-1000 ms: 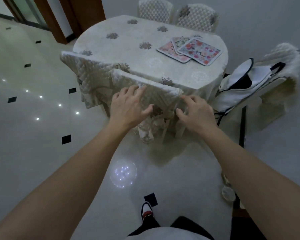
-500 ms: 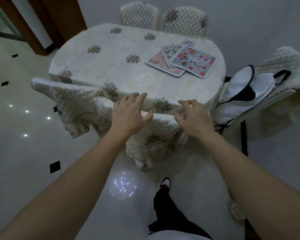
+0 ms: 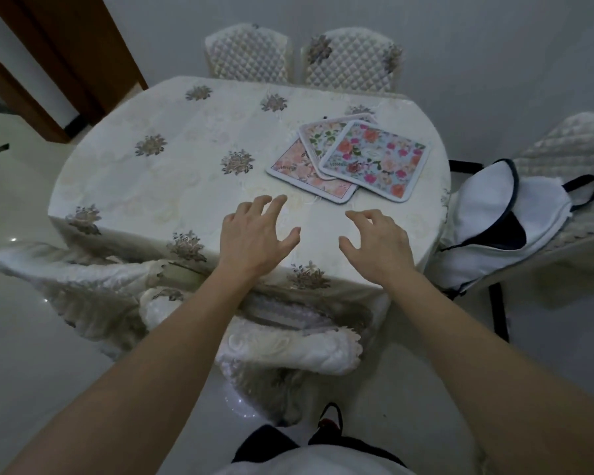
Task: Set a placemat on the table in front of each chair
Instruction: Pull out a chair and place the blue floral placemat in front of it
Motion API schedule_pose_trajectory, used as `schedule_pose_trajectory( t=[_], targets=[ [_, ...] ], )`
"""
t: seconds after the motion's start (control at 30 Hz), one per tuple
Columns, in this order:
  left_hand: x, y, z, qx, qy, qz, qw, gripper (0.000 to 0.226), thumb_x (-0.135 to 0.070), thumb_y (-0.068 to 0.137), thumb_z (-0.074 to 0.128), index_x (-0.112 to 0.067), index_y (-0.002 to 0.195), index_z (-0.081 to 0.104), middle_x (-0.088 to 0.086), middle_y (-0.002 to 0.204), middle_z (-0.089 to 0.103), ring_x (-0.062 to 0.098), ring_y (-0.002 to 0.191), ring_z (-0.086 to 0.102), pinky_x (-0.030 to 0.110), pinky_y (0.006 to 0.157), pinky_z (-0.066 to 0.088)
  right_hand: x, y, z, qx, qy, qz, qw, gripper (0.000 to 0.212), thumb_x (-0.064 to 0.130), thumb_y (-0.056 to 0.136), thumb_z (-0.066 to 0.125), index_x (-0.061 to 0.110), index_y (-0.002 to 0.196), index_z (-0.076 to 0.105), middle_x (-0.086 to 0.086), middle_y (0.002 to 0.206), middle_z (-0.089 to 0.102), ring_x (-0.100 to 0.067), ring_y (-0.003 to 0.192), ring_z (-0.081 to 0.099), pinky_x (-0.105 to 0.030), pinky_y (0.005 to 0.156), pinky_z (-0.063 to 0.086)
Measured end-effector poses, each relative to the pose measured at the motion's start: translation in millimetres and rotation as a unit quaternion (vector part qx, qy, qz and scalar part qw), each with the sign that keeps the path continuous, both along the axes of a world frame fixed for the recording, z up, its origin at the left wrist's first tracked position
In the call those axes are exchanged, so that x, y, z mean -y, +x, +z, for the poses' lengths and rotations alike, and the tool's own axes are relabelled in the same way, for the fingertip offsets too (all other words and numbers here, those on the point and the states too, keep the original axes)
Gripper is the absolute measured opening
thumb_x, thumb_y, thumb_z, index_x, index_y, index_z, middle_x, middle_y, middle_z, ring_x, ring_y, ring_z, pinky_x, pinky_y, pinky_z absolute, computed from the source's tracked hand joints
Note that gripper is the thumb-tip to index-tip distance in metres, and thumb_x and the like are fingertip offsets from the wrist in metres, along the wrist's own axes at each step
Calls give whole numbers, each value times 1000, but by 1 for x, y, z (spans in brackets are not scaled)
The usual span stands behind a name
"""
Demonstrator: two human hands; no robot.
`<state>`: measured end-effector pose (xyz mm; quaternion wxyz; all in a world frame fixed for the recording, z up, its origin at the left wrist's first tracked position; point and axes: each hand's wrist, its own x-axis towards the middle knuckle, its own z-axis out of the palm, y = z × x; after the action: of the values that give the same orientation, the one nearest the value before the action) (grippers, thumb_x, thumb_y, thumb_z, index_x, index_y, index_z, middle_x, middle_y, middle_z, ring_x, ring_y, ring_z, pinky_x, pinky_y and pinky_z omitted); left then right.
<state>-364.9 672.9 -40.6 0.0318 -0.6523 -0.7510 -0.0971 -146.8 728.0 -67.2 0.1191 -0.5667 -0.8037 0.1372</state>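
A loose stack of floral placemats lies at the table's right: a blue one [image 3: 374, 161] on top, a pink one [image 3: 299, 169] at the bottom left, a pale one [image 3: 319, 137] between them. The oval table [image 3: 172, 180] wears a cream cloth with flower motifs. My left hand [image 3: 254, 231] and my right hand [image 3: 378, 240] hover over the near edge with fingers spread, holding nothing, a short way in front of the mats. One covered chair [image 3: 288, 341] is tucked under the near edge below my arms.
Two quilted chairs [image 3: 249, 54] [image 3: 350, 58] stand at the far side by the wall. A chair at the right [image 3: 563, 156] carries a white bag with dark trim [image 3: 501, 214]. Another covered chair [image 3: 72, 279] sits at the near left. A wooden door frame [image 3: 59, 63] is at far left.
My hands let go of the near chair's back and moved forward over the table edge toward the mats. I stepped closer and the chair now sits under the table.
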Motion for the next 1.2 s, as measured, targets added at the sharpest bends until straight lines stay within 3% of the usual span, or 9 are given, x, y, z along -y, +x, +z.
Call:
schedule_pose_trajectory(
  t=[0.4, 0.8, 0.97, 1.1, 1.2],
  targets=[
    [-130, -41, -24, 52, -46, -26, 997, 63, -62, 92, 43, -30, 146, 42, 0, 145, 50, 29, 126, 51, 46, 96, 44, -102, -31, -18, -17, -20, -95, 995, 53, 45, 90, 53, 25, 139, 50, -4, 135, 54, -27, 122, 50, -48, 99, 43],
    [-308, -34, -66, 265, -119, -3, 957, 59, -59, 91, 52, -25, 139, 51, 6, 140, 54, 27, 125, 53, 44, 100, 42, -223, 8, -47, -41, -52, -224, 972, 54, 42, 91, 55, 18, 139, 46, -10, 132, 53, -31, 115, 50, -47, 91, 47],
    [-389, -11, -108, 334, -160, 26, 928, 56, -51, 90, 61, -15, 133, 59, 9, 134, 60, 27, 118, 58, 32, 87, 40, -301, 37, -83, -83, -88, -256, 959, 58, 43, 90, 54, 21, 142, 41, -12, 131, 50, -32, 115, 50, -48, 92, 48],
    [-440, -6, -148, 334, -160, 68, 926, 75, -68, 72, 55, -15, 124, 65, 14, 128, 62, 32, 109, 62, 47, 97, 51, -353, 55, -116, -73, -104, -278, 952, 57, 43, 91, 51, 17, 141, 40, -13, 127, 49, -32, 114, 50, -42, 86, 46],
    [-467, 0, -173, 292, -139, 78, 943, 80, -74, 69, 48, -19, 126, 62, 15, 128, 58, 35, 115, 57, 54, 99, 48, -377, 66, -139, -61, -105, -298, 947, 55, 42, 91, 52, 16, 139, 41, -15, 126, 48, -34, 114, 49, -40, 81, 40]
  ],
)
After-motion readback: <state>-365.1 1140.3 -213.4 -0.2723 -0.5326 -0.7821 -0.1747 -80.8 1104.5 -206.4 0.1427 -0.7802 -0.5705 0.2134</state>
